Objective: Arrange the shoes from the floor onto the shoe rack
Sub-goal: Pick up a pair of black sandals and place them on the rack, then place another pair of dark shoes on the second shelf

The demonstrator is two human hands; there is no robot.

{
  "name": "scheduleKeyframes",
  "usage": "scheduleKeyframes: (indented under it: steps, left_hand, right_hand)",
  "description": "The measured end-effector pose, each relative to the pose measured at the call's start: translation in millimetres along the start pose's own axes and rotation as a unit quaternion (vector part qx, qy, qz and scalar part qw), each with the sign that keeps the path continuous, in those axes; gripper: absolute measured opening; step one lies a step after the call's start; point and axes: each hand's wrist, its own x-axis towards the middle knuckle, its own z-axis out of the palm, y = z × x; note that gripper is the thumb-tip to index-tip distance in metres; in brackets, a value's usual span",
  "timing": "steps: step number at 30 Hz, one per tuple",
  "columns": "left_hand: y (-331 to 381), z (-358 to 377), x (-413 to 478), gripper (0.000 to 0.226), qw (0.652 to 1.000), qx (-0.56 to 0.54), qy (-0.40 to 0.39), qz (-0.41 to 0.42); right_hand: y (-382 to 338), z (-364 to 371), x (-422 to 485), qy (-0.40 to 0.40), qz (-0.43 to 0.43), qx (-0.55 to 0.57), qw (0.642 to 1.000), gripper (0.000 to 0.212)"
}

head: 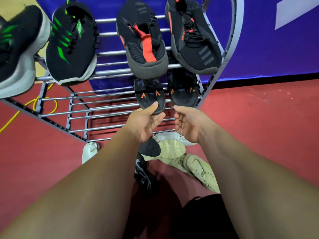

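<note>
A metal shoe rack stands ahead. Its top shelf carries a pair of black shoes with green stripes and a pair of black shoes with red trim. On the second shelf sit two black shoes with orange marks; my left hand pinches the toe of the left one, thumb on top. Its mate lies to the right on the same shelf. My right hand hovers just below that shoe's toe, fingers loosely curled, holding nothing.
On the red floor below the rack lie several cream shoes, a white shoe and a black shoe. A yellow cable runs at the left. A blue wall panel stands behind the rack.
</note>
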Motion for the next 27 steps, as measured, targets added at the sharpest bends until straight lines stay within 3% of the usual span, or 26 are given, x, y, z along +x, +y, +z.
scheduleKeyframes:
  steps: [4, 8, 12, 15, 18, 23, 27]
  left_hand:
    - [9.8, -16.1, -9.0, 0.037, 0.998, 0.056, 0.005, -0.029]
    - [26.2, -54.3, -22.5, 0.013, 0.990, 0.126, 0.044, -0.049]
    - [36.5, -101.5, -43.0, 0.034, 0.986, 0.139, 0.085, -0.038]
    - [27.4, -137.1, -55.1, 0.016, 0.972, 0.177, 0.156, -0.016]
    - [10.6, -167.9, -58.4, 0.014, 0.954, 0.233, 0.182, -0.053]
    - [-22.3, -192.5, -48.9, 0.013, 0.944, 0.216, 0.225, -0.111]
    - [-76.2, -204.0, -40.2, 0.015, 0.949, 0.169, 0.205, -0.169]
  right_hand:
    - [0.4, 1.8, -8.5, -0.027, 0.030, -0.102, 0.994, 0.021]
    - [4.7, 7.2, -17.5, -0.036, 0.044, -0.204, 0.977, 0.024]
    - [13.4, 16.4, -24.5, -0.021, 0.028, -0.319, 0.947, 0.029]
    - [28.4, 23.6, -25.2, -0.005, 0.032, -0.378, 0.925, 0.023]
    - [41.8, 29.7, -21.2, 0.003, 0.027, -0.400, 0.916, 0.019]
    - [62.4, 34.7, -0.3, 0.017, 0.015, -0.426, 0.905, 0.025]
    - [74.7, 39.1, 20.1, -0.010, -0.012, -0.538, 0.843, 0.024]
